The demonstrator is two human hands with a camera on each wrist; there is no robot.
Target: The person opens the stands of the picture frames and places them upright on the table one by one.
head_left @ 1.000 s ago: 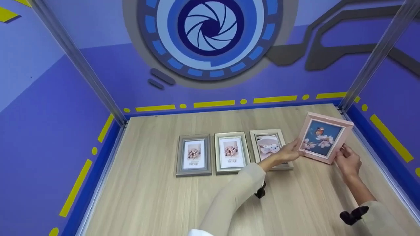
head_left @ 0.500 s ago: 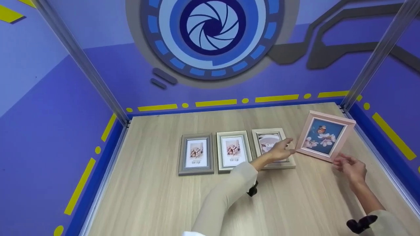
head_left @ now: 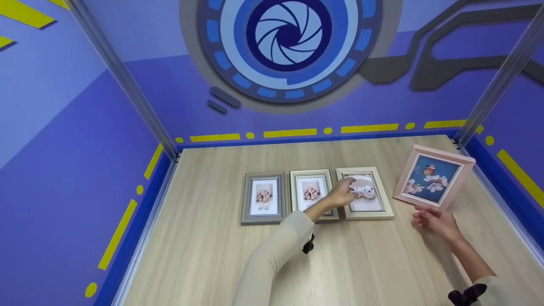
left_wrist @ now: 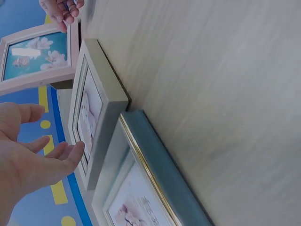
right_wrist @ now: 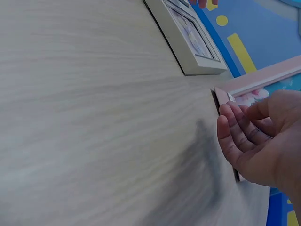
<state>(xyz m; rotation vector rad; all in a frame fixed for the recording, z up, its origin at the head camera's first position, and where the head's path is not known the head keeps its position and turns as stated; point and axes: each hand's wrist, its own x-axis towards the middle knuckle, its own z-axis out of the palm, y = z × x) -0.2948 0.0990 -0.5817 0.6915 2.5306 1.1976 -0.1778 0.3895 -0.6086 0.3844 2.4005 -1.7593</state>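
A pink photo frame (head_left: 434,178) with a butterfly-and-blossom picture stands upright, leaning back, at the right of the table. In front of its lower edge hangs my right hand (head_left: 438,222), fingers loosely curled and holding nothing. My left hand (head_left: 341,194) hovers above the left side of a cream photo frame (head_left: 366,199) that lies flat, showing two small white figures. Fingers spread and bent a little, the left hand (left_wrist: 35,160) holds nothing in the left wrist view. Its forearm covers part of a champagne-coloured photo frame (head_left: 311,187).
A grey photo frame (head_left: 263,197) lies flat at the left end of the row. Blue-purple printed walls (head_left: 148,97) with yellow marks enclose the wooden table (head_left: 204,255) at the back and sides.
Both hands have let go of the pink frame, which now stands by itself. The left hand has drawn back leftward over the cream frame; the right has moved down and left.
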